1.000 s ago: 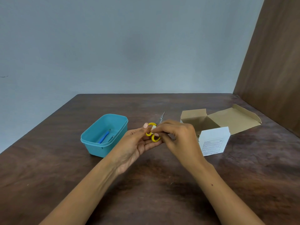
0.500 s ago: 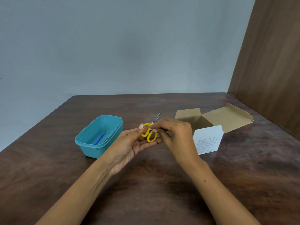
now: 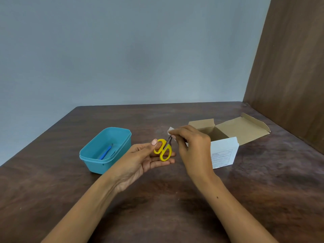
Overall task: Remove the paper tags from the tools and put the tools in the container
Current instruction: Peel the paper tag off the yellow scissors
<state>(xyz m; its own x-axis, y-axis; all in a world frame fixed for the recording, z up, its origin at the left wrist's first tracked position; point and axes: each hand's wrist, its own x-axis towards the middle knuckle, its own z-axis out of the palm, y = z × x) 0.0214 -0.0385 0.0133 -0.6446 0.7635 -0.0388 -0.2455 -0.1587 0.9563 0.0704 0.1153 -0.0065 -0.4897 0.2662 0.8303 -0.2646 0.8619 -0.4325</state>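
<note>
Small scissors with yellow handles [image 3: 164,150] lie across the fingers of my left hand [image 3: 140,158], with the thumb pressed on one handle loop. Above the blades, my right hand [image 3: 191,146] pinches a white paper tag [image 3: 170,130] between thumb and fingertips. The blade tips are hidden behind those fingers. To the left stands the teal plastic container [image 3: 91,155], holding a blue-handled tool [image 3: 105,152] on its floor.
An open cardboard box [image 3: 245,128] with a white printed side [image 3: 223,155] stands just right of my right hand. A brown wooden panel [image 3: 289,67] rises at the table's right edge. The dark wooden table [image 3: 175,207] stretches toward me.
My right hand has drawn the white tag up and to the right, off the handles. The scissors stay in my left hand, blades now behind the right fingers.
</note>
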